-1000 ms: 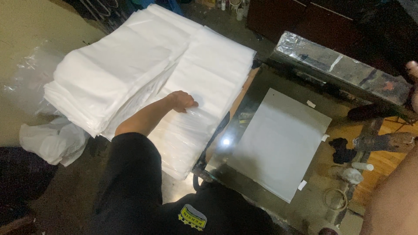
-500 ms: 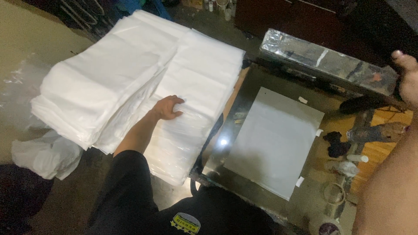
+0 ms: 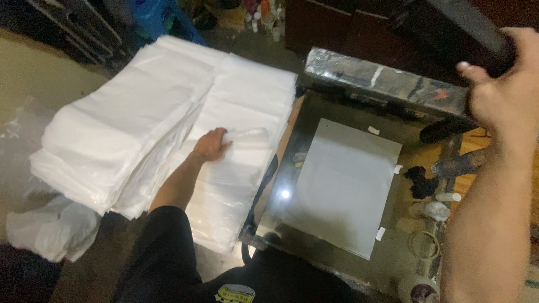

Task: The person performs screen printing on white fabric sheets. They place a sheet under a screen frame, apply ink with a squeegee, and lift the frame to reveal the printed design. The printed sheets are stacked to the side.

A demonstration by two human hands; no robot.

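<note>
left grip [image 3: 212,145] on top white sheet [image 3: 247,137], fingers pinching its edge

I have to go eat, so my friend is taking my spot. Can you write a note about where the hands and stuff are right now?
Left hand: on the nearer stack of white plastic bags, pinching up the top bag's edge.
Right hand: raised, gripping the dark handle above the press.
Second bag stack lies further left.
Done: a white sheet lies taped on the glass press bed.
Left: the pinched bag is not yet off its stack.
</note>
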